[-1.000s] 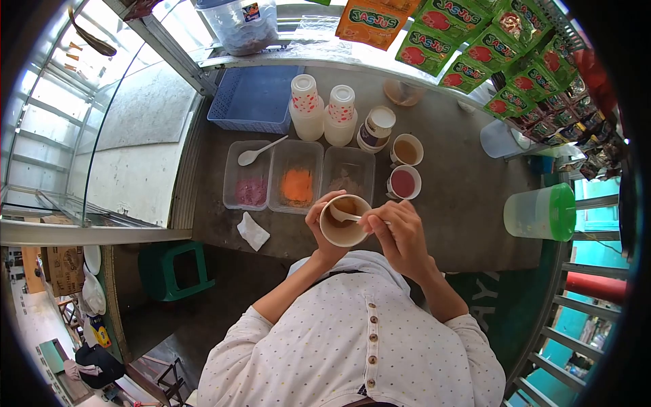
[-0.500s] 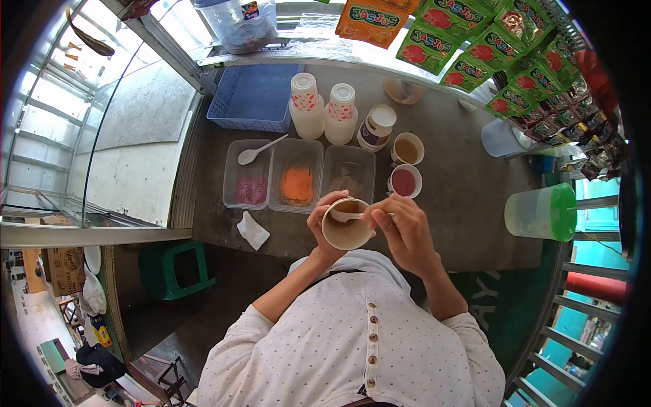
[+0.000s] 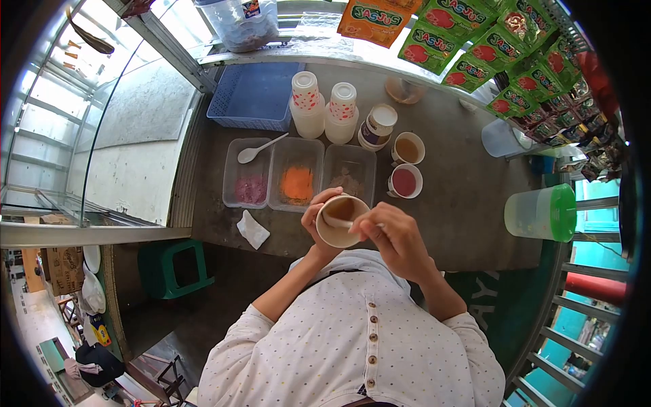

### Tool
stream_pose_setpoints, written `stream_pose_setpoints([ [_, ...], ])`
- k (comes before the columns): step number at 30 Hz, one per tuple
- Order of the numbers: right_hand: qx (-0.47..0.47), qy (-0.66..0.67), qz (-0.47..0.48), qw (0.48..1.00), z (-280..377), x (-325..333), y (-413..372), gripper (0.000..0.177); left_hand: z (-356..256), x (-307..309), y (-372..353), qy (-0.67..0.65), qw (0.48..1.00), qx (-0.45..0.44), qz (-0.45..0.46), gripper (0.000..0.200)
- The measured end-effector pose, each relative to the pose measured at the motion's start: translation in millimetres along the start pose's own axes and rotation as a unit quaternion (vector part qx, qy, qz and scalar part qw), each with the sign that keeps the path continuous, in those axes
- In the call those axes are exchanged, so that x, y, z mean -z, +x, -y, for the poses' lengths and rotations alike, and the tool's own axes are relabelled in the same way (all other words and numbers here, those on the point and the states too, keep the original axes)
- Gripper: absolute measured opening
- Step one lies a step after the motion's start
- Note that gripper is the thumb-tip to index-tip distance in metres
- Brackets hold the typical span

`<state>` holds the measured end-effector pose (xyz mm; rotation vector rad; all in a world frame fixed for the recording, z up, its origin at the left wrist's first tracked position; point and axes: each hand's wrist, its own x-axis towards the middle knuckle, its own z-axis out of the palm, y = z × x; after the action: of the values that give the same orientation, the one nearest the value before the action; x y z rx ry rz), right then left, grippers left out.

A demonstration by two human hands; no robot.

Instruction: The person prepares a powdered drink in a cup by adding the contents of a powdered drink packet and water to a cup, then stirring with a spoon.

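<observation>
My left hand (image 3: 321, 220) is wrapped round a paper cup (image 3: 337, 237) tilted toward me, with brown liquid inside. My right hand (image 3: 397, 237) pinches the handle of a white spoon (image 3: 338, 221), whose bowl end is down in the cup. Just beyond the cup stand three clear tubs, one with brown powder (image 3: 347, 182), one with orange powder (image 3: 297, 183) and one with purple powder (image 3: 251, 188). Another white spoon (image 3: 249, 154) lies across the purple tub. Two filled cups, one with brown drink (image 3: 407, 150) and one with red drink (image 3: 405, 182), stand to the right.
Stacked cups (image 3: 307, 115), a lidded jar (image 3: 377, 129) and a blue basket (image 3: 254, 95) stand at the back. A crumpled white cloth (image 3: 253, 230) lies at front left, a green-lidded container (image 3: 540, 212) at right. Sachets (image 3: 468, 57) hang above.
The cup in my left hand has shifted slightly left and tilted a little differently. My right hand and the spoon have moved slightly left and down inside the cup.
</observation>
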<state>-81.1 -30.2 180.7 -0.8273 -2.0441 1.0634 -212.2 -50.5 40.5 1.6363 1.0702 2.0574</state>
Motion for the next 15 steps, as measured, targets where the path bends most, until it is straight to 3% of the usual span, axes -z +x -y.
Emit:
stream_pose_setpoints([
  [1, 0.007, -0.012, 0.026, 1.000, 0.5, 1.0, 0.6, 0.028, 0.1, 3.4, -1.4, 0.004, 1.000, 0.021, 0.000, 0.085],
  [5, -0.061, -0.004, 0.032, 0.998, -3.4, 11.0, 1.3, 0.029, -0.4, 5.8, -0.6, 0.002, 1.000, 0.023, -0.001, 0.086],
  [7, -0.082, 0.000, -0.065, 0.995, -3.2, 5.6, 2.9, 0.029, -2.8, 4.2, 2.9, 0.019, 1.000, 0.005, 0.004, 0.087],
  [8, -0.082, -0.001, -0.065, 0.995, -2.1, 1.5, 3.4, 0.029, -2.8, 2.7, 3.7, 0.012, 1.000, 0.001, -0.004, 0.087],
  [11, -0.074, 0.011, -0.058, 0.995, 1.0, -6.4, 4.2, 0.029, 5.8, 2.5, -1.8, 0.001, 0.999, 0.011, -0.032, 0.087],
  [13, -0.044, 0.044, 0.008, 0.998, 1.6, -5.2, 5.2, 0.029, 6.1, 7.1, 0.3, 0.034, 0.998, 0.015, -0.049, 0.086],
  [15, -0.079, 0.054, 0.013, 0.995, -0.2, 5.4, 5.8, 0.029, 3.0, 13.1, 5.4, 0.044, 0.998, 0.007, -0.041, 0.086],
])
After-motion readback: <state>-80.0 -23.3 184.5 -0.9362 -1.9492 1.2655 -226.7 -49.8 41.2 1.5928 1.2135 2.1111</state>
